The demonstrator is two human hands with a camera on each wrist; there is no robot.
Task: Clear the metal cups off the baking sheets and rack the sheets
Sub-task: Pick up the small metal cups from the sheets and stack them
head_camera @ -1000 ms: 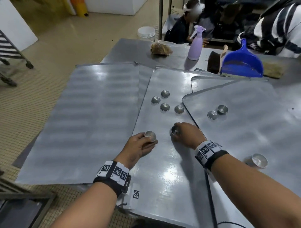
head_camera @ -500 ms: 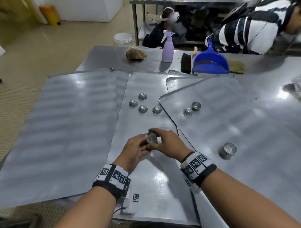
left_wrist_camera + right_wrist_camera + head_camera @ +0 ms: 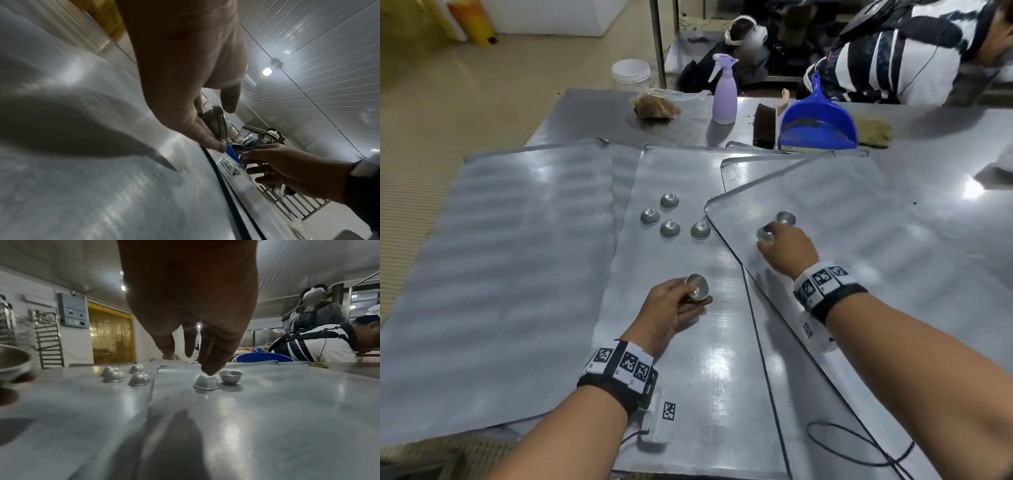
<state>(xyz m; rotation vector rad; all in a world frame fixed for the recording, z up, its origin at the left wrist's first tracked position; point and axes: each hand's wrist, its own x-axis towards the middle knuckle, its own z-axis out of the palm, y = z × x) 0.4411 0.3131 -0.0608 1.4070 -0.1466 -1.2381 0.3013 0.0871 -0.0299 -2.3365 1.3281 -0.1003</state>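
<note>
Steel tabletop (image 3: 592, 113) spreads out under several overlapping baking sheets, and the clearing looks only partly done. Nearest, the left hand (image 3: 671, 308) hovers low over the middle baking sheet (image 3: 688, 394), its fingers curled around a small nested stack of metal cups (image 3: 698, 287); the left wrist view shows several rims packed together there. Across the sheet's edge, to the right and a little farther out, the right hand (image 3: 786, 248) reaches onto the right baking sheet (image 3: 893, 257) with fingers extended, their tips touching the top of an upturned cup (image 3: 206, 382) but not yet closed on it. Just beyond those fingertips stands an upright cup (image 3: 230, 376), beside the upturned one. Farther out from the left hand, four inverted cups (image 3: 670, 229) sit clustered on the middle sheet. To the left of the left hand lies the left baking sheet (image 3: 500, 274), carrying no cups. So six loose cups remain to gather, and no sheet appears racked yet. Past both hands stand a lilac spray bottle (image 3: 724, 92) and a blue dustpan (image 3: 818, 126).
</note>
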